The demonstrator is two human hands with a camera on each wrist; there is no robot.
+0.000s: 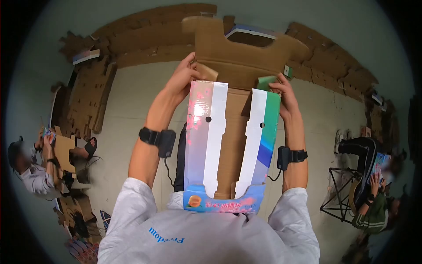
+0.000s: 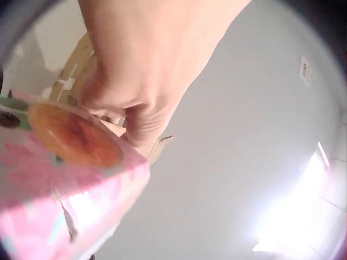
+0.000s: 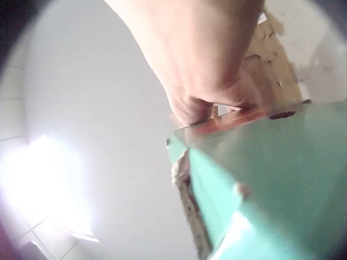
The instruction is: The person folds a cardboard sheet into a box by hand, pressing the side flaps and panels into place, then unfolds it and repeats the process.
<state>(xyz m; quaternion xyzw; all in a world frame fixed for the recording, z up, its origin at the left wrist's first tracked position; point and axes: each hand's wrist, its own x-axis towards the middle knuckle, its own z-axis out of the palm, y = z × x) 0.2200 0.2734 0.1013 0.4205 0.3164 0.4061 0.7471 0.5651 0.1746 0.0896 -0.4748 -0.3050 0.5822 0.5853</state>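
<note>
A printed cardboard box [image 1: 198, 149], pink on its left side and green and blue on its right, stands against the person's front. White inner flaps [image 1: 215, 141] run along both sides, and a plain brown lid [image 1: 246, 57] rises at the far end. At the far left corner the left hand [image 1: 179, 81] pinches a small brown end flap [image 1: 207, 72]. The right hand [image 1: 288, 94] pinches a green end flap [image 1: 265, 82] at the far right corner. In the left wrist view, curled fingers of the left hand [image 2: 141, 81] partly hide behind the pink corner.
Flattened cardboard [image 1: 149, 35] lines the walls, with more stacks [image 1: 88, 88] at the left. One person [image 1: 37, 174] sits at the left and another [image 1: 373, 198] at the right, both handling boxes. A black metal frame [image 1: 338, 193] stands on the pale floor [image 1: 136, 97].
</note>
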